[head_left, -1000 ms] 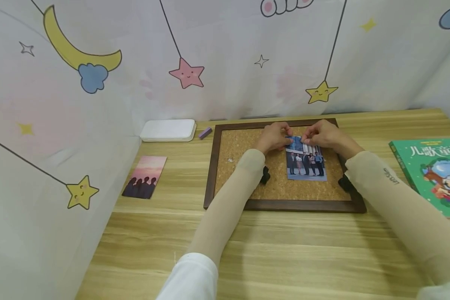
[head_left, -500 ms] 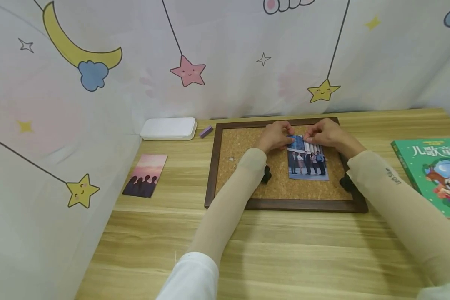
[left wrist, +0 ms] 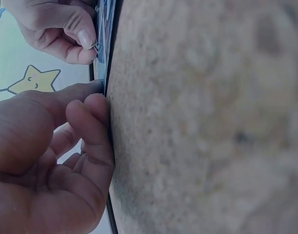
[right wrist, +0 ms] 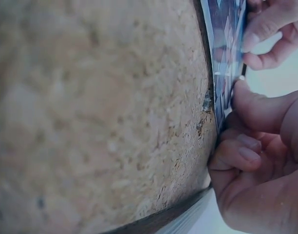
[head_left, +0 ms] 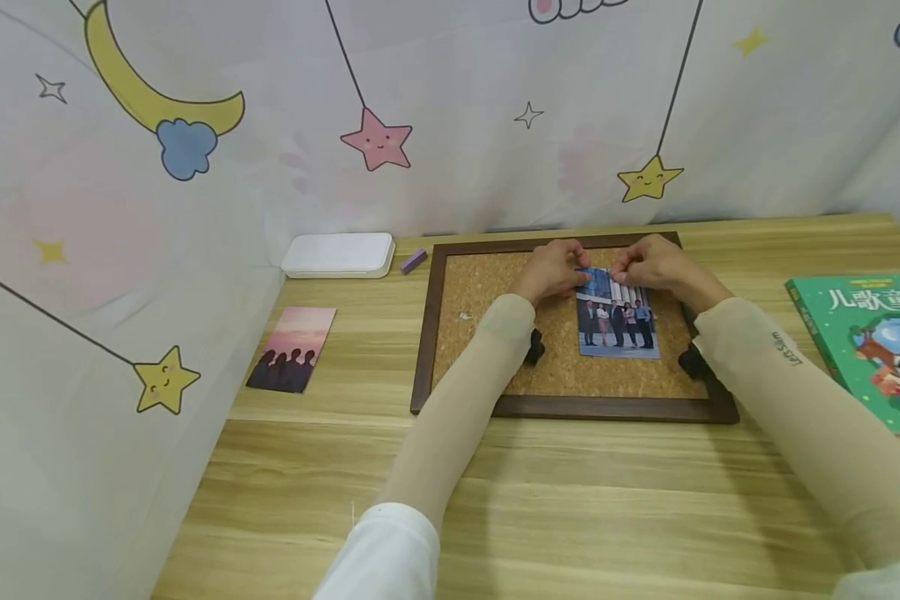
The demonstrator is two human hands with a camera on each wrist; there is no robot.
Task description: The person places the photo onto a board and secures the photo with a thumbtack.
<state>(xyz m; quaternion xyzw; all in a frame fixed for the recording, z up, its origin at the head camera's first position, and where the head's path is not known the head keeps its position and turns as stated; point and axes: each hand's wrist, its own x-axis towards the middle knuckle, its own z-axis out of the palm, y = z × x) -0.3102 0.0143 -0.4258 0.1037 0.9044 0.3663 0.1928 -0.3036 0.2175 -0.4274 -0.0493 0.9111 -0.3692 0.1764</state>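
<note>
Blue photo against nearly closed left fingers

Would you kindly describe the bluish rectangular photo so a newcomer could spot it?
The light wooden table holds a brown-framed cork board. On its right half is the bluish rectangular photo. Unlike the pink silhouette print, it shows five people standing.

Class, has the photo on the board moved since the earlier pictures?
No, not visibly: in the head view, the photo keeps its place within the board's frame. The whole view shifts slightly.
</note>
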